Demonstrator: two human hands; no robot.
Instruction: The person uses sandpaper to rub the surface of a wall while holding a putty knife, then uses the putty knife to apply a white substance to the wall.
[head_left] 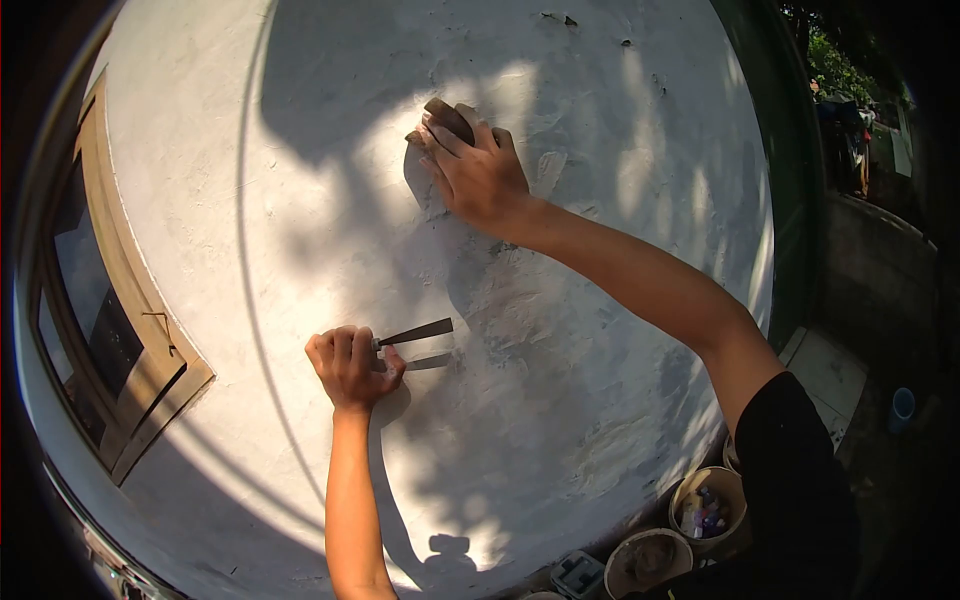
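Observation:
My left hand [352, 368] is closed around the handle of a putty knife [418, 331], low on the white wall [330, 240]. The knife's thin blade points right, and its shadow falls on the wall just below. Higher up, my right hand [484, 178] presses a curled brown piece of what looks like sandpaper [450, 119] to the wall. Part of that piece is hidden under the fingers. Rough, patchy plaster shows between and below the hands.
A wooden-framed window [140, 330] is set in the wall at left. Along the wall's foot at lower right stand a bucket with small items [737, 486], another bucket [683, 547] and a grey box [577, 574]. Farther right is a blue cup [902, 405].

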